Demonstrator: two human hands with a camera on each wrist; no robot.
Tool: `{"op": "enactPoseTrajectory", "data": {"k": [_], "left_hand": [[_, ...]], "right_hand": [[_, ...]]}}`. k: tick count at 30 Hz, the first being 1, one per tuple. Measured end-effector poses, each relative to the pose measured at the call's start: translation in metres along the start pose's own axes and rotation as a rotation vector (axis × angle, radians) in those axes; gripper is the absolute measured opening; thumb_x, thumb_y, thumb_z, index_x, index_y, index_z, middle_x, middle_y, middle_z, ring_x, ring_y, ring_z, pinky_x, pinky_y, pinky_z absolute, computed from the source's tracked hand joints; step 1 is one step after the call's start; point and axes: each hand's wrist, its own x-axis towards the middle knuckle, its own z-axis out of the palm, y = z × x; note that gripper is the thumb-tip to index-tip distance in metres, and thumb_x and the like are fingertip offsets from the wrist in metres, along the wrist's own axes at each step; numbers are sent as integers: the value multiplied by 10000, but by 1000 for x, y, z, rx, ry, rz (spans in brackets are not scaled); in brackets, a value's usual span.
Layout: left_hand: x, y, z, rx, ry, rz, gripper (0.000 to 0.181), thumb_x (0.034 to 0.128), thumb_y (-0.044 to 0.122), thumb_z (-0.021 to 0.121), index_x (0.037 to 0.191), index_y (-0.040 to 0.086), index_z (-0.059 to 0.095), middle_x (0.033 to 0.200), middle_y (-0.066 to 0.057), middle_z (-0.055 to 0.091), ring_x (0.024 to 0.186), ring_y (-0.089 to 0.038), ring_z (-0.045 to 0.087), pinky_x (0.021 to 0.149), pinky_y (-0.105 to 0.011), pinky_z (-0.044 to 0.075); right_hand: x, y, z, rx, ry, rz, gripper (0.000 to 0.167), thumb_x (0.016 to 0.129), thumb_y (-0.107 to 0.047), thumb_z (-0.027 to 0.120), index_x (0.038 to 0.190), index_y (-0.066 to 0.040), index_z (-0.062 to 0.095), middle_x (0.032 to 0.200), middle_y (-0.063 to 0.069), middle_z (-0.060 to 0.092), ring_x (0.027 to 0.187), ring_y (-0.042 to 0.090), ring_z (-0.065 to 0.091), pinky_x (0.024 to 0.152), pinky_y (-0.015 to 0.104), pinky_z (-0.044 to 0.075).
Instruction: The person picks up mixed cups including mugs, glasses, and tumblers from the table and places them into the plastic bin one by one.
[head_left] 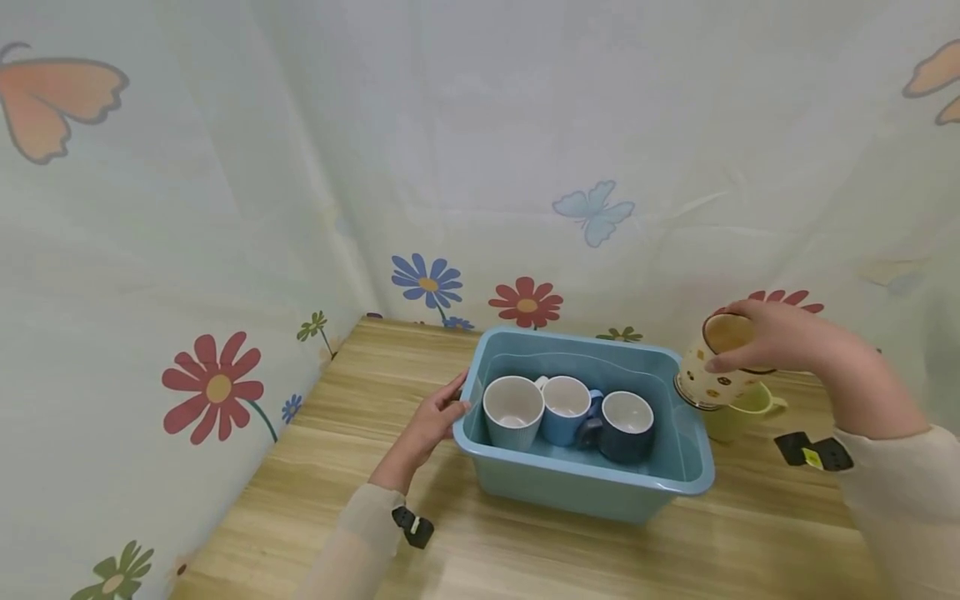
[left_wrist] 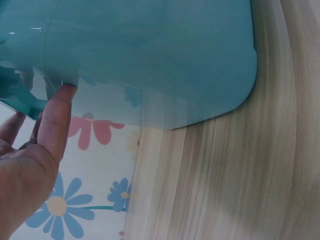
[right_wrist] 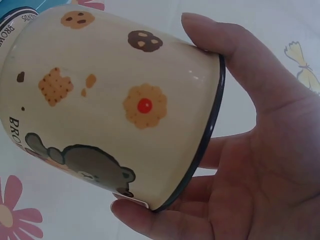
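My left hand (head_left: 427, 432) grips the left end of a blue plastic tub (head_left: 566, 492), thumb at the rim and fingers under it in the left wrist view. Inside the tub stand a pale ribbed mug (head_left: 513, 427), a light blue mug (head_left: 562, 427) and a dark navy mug (head_left: 627, 440). With my right hand (head_left: 783, 335) I hold a cream mug (right_wrist: 100, 95) printed with cookies and a bear, fingers and thumb round its dark-edged end. It is tilted above the tub's right end. Partly hidden behind it is a yellow-green mug (head_left: 738, 417).
The tub stands on a wood-grain table (head_left: 345, 417). A pale curtain (head_left: 465, 150) printed with flowers and butterflies hangs behind the table and along its left side.
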Motion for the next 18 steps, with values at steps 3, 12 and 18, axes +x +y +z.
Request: {"op": "enactPoseTrajectory", "data": {"k": [3,12,18], "left_hand": [[1,0,0,1,8,9,639,1002,146,524,1611,158,334,1534,-274,473,1198,-258,598,894,-388,625],[0,0,-2,-2,4,2,645,1001,157,531,1614,173,330,1552,-264,464,1211,-269,594,900,-397,624],[-2,2,0,-4,-4,5,646,1001,156,525,1615,175,327,1555,-267,460,1198,-259,597,895,-384,624]], "right_hand": [[1,-7,-1,-14,-12,6,921,836,-466,782,1458,112,424,1431,416,460,1295,633,423,985,825,366],[3,-22,0,8,-28,-6,942,825,-448,793,1461,130,407,1423,396,495,1267,575,486,989,757,434],[7,-29,2,31,-39,-35,914,808,-431,808,1442,117,443,1386,373,543,1219,528,536,965,700,486]]}}
